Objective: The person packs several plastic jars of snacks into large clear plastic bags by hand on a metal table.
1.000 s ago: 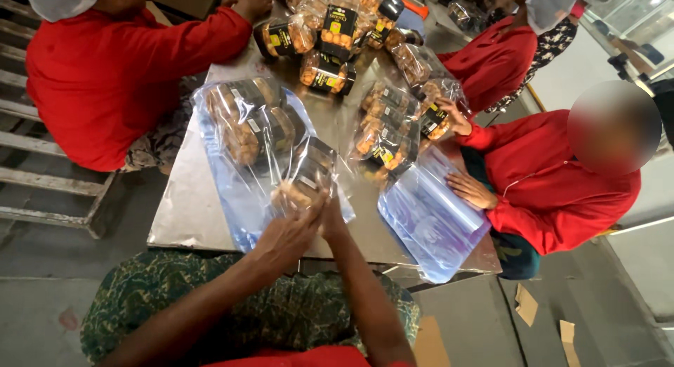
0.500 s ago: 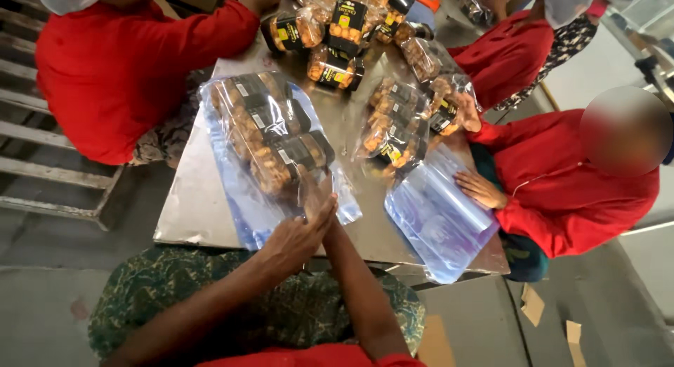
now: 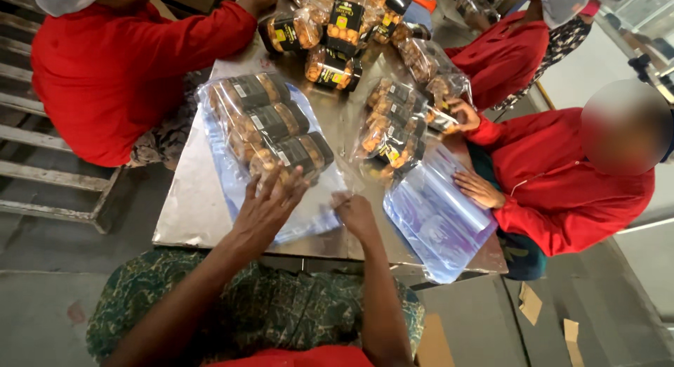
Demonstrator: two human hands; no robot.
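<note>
Head view: a clear plastic bag (image 3: 270,139) packed with dark-labelled jars of golden snacks lies centre-left on the steel surface (image 3: 189,212). The left hand (image 3: 270,202) rests on it, grip spread apart; the right hand (image 3: 356,214) has its grip pinched together on the bag's open edge.

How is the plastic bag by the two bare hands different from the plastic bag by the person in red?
The bag under the left hand and right hand, the filled bag, bulges with rows of snack jars. The flat bag by the red-sleeved person's hand lies flat, with no jars seen inside, and hangs over the table's edge. Both are clear plastic.
</note>
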